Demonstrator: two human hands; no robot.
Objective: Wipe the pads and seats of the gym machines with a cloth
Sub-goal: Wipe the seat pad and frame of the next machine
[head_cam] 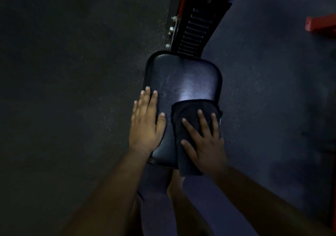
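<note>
The dark speckled floor (72,72) spreads all around the seat (183,83). Beyond the seat's far edge a red machine frame (183,4) rises, with a black ribbed plate (196,30) set in it and bolts (171,29) along its left side; a separate red bar end (320,23) lies well off to the seat's right. The seat itself is a black padded cushion, shiny with small droplets in its middle. A dark cloth (189,155) covers the seat's near right part and hangs over its near edge. The right hand (203,141) presses flat on the cloth, fingers straight and spread. The left hand (145,124) rests flat on the seat's left edge, fingers straight and close together.
</note>
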